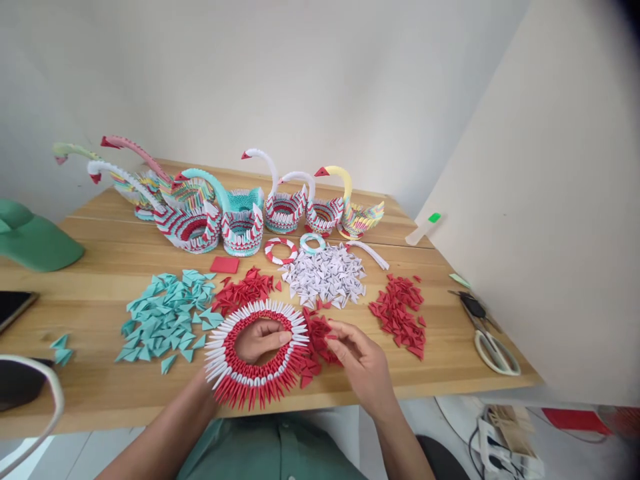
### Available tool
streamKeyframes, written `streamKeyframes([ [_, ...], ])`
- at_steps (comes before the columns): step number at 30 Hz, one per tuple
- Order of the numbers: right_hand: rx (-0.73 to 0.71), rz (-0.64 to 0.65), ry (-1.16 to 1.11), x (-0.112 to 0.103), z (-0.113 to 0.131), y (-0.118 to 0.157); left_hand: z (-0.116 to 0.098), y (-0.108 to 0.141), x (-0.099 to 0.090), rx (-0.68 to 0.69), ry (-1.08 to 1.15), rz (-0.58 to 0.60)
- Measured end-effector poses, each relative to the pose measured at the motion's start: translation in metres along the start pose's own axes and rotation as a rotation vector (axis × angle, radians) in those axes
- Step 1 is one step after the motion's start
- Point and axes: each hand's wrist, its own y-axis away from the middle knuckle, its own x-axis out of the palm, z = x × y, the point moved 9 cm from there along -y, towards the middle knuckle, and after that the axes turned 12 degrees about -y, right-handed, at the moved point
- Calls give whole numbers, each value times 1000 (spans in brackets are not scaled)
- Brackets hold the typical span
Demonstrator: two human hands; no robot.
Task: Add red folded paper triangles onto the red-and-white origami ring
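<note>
Above the table's front edge, my left hand (263, 340) reaches through a round ring of interlocked folded paper pieces (233, 390). Its thumb and fingers are closed on the ring's right side. The ring has red and white rows, with pointed white tips at the top and red tips along the bottom. To its right, my right hand (363, 363) has thumb and fingertips pinched on a small red paper triangle (331, 337), partly hidden by the fingers. Loose red triangles (311, 367) lie between the ring and that hand.
Further piles hold teal triangles (167, 313), white triangles (325, 273) and red triangles (400, 313). Several paper swans (193, 223) stand at the back. Two small paper rings (281, 251) lie before them. Scissors (493, 347) rest at right, a phone (13, 308) at left.
</note>
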Motion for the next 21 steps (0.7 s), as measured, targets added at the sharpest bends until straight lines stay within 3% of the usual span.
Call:
streamKeyframes([
  [5, -45, 49, -19, 7, 8, 0, 2, 0, 3, 9, 67, 32],
  [11, 58, 4, -228, 6, -10, 0, 12, 0, 3, -52, 35, 34],
  [16, 143, -19, -427, 8, -18, 1, 2, 1, 3, -15, 74, 19],
  [21, 201, 13, -396, 9, -26, 3, -5, 2, 9, -20, 144, 63],
])
